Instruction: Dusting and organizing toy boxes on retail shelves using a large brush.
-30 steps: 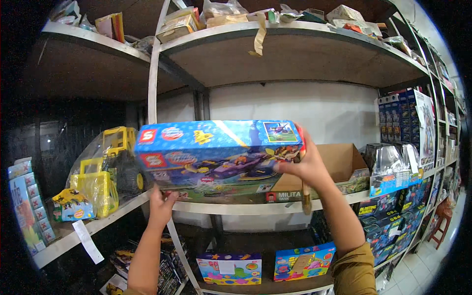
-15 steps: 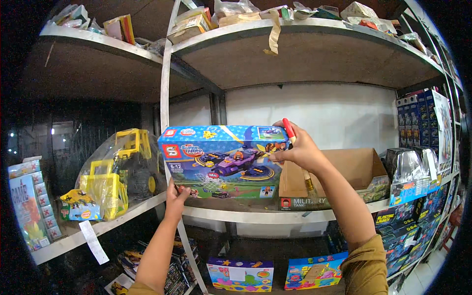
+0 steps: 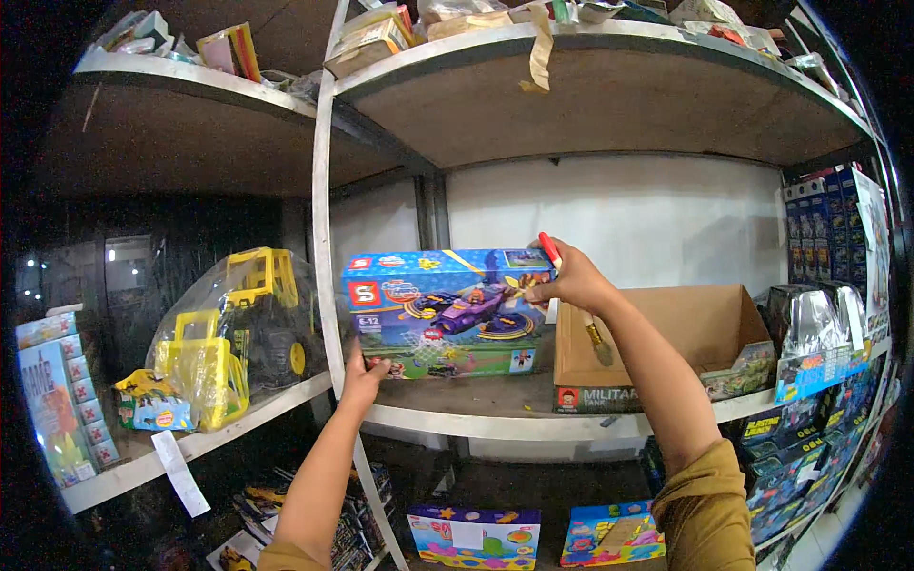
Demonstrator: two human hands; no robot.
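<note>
A blue toy box (image 3: 447,328), its front printed with a purple flying vehicle, is held between my two hands over the middle shelf. My left hand (image 3: 364,381) grips its lower left corner, with the thumb on the front face. My right hand (image 3: 579,281) clasps the upper right end. That same hand also holds a paintbrush with a red handle (image 3: 548,249); its bristles (image 3: 600,347) point down below the palm. Just right of the toy box stands an open brown cardboard carton (image 3: 705,324), partly hidden by my right forearm.
A white shelf post (image 3: 324,209) rises left of the toy box. Beyond it sits a yellow toy truck (image 3: 271,314) in clear plastic. Clear-topped packages (image 3: 809,324) stand right of the carton. Colourful boxes (image 3: 476,538) lie on the shelf below; small packets (image 3: 466,19) fill the top shelf.
The toy box has moved right and deeper over the shelf, its left end now clear of the post. Both hands keep their hold and travel with it. The view has shifted slightly.
</note>
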